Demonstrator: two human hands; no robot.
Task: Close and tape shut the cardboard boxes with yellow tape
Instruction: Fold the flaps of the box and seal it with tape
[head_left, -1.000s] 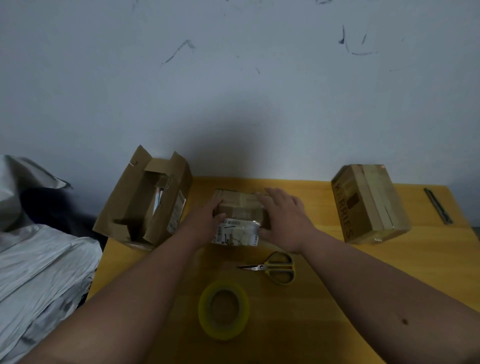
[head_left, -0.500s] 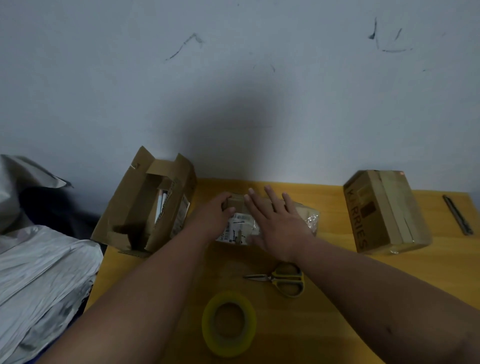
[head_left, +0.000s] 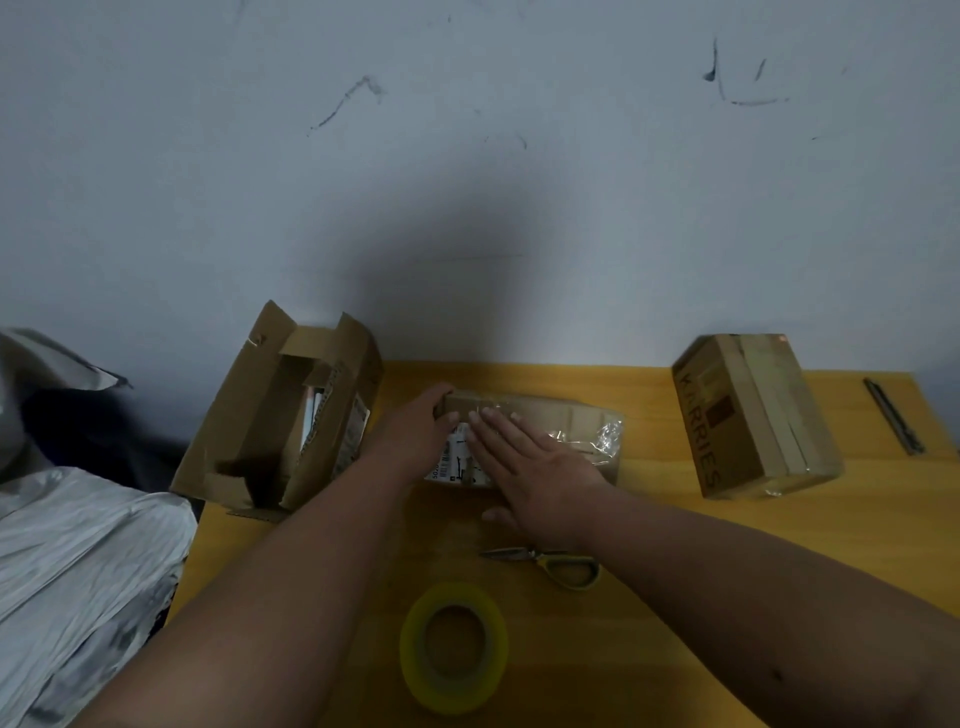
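Currently tape is being smoothed on the middle box (head_left: 550, 421) at table (head_left: 675, 545) centre, long axis running left-right: right hand (head_left: 524, 467) pressed flat, fingers spread; left hand (head_left: 415, 431) gripping its left end. Next, probably, the open box (head_left: 275, 415) at left is needing closing, with tape roll (head_left: 453, 647) and scissors (head_left: 550, 561) being fetched from nearby.

- Three cardboard boxes are counted on the table (head_left: 675, 551): a small box (head_left: 550, 415) at its middle, an open box (head_left: 280, 415) at its left edge, a taped box (head_left: 753, 415) toward its right.
- One roll of yellow tape (head_left: 453, 647) is seen near the table's front.
- One pair of scissors (head_left: 550, 561) is seen beside it.
- Two hands are counted on the small box: the left hand (head_left: 415, 431) and the right hand (head_left: 535, 467).
- One dark slim tool (head_left: 893, 415) is seen at the table's far right.
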